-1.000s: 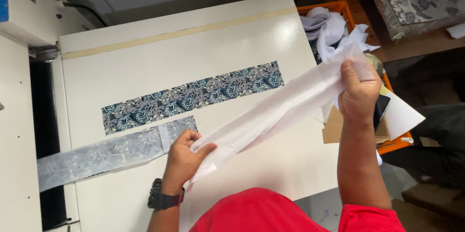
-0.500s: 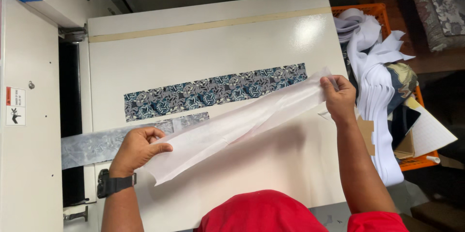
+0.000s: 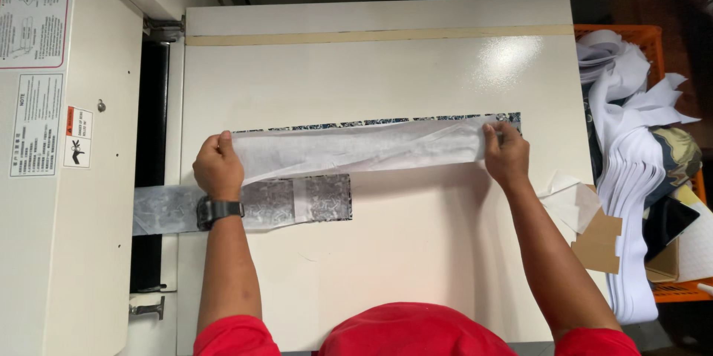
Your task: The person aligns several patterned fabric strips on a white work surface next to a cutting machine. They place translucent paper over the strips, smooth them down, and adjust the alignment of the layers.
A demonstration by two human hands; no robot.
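I am pinching the white interfacing strip (image 3: pixel 356 149) at both ends, left hand (image 3: pixel 217 165) and right hand (image 3: pixel 506 154), stretching it flat over the patterned fabric strip (image 3: pixel 509 117) on the cream table (image 3: pixel 386 267).

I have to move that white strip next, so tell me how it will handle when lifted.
The white strip looks thin and floppy: held at both ends by the left hand and right hand, it shows soft creases. It is probably very light, since the patterned strip shows faintly along its edge. It would likely sag if lifted one-handed.
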